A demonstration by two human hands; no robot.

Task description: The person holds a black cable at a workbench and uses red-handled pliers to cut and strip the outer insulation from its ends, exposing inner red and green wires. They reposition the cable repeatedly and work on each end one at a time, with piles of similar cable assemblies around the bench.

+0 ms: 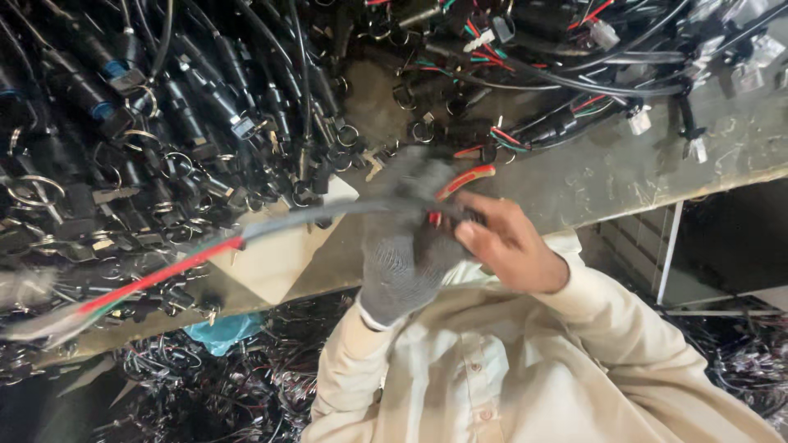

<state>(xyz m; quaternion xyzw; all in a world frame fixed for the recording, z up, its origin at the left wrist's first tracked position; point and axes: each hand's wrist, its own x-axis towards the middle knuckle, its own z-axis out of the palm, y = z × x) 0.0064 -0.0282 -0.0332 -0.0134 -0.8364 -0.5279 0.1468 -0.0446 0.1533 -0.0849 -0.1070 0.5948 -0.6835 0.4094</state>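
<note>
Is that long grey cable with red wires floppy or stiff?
Probably floppy: the grey cable bends and droops away from the hands, gloved left and bare right. Its loose red wires likely flop about too.

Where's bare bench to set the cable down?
Bare bench runs right of the hands, between the connector wires above and the bench edge below. A pale sheet left of the gloved left hand is partly free. The key-switch pile crowds the left.
</note>
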